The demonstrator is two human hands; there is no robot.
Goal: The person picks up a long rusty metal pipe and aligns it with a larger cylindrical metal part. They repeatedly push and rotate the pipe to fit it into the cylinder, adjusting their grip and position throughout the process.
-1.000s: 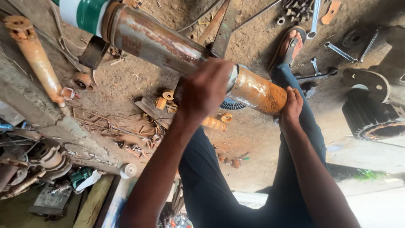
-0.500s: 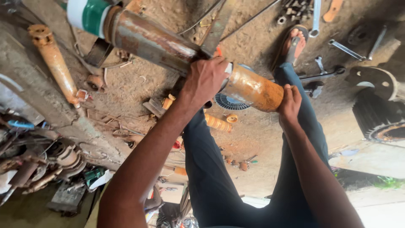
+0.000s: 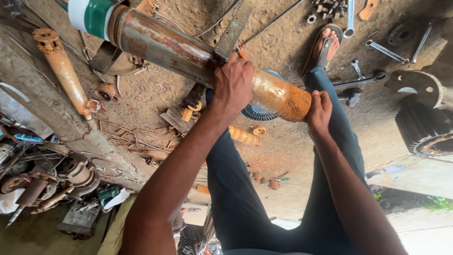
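I see my left hand point(image 3: 233, 85) clenched over the top of the rusty cylinder point(image 3: 198, 56), which lies slanted above the dirt floor point(image 3: 283, 156). My right hand point(image 3: 319, 111) cups its orange end, grip closed. Wrenches point(image 3: 384, 49), a sandalled foot point(image 3: 325, 45) and a ribbed orange spring point(image 3: 244, 136) crowd underneath.

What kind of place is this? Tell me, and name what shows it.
Probably a rough mechanic's or metal repair yard: bare dirt floor, scattered spanners, a heap of rusty scrap parts, and both hands on a long rusted cylinder.
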